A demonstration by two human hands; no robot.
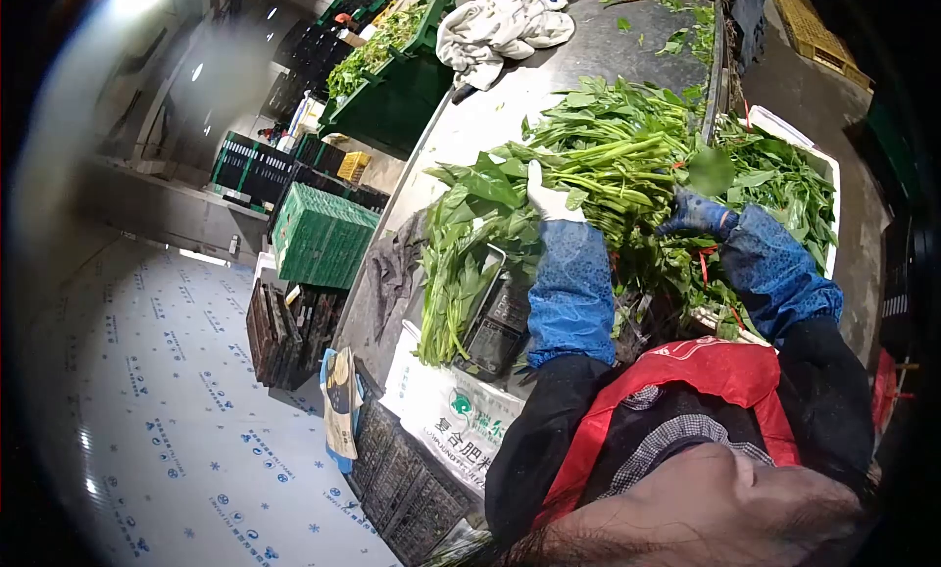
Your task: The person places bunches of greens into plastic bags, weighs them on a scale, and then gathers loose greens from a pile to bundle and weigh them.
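A big heap of leafy green vegetables [608,141] lies on a metal table [470,126]. My left hand [549,199], in a white glove with a blue sleeve cover, rests on the stems in the middle of the heap and seems to grasp them. My right hand [698,214], in a dark blue glove, grips stalks at the heap's right side. A separate bundle of greens [453,263] lies to the left of my left arm, partly over a digital scale [495,327]. I wear a red apron [706,371].
A crumpled white cloth [500,28] lies at the table's far end. More greens fill a white box [799,175] on the right. Green crates [319,236] and dark crates [284,332] are stacked on the floor at left. A printed white sack [456,415] hangs at the table's near edge.
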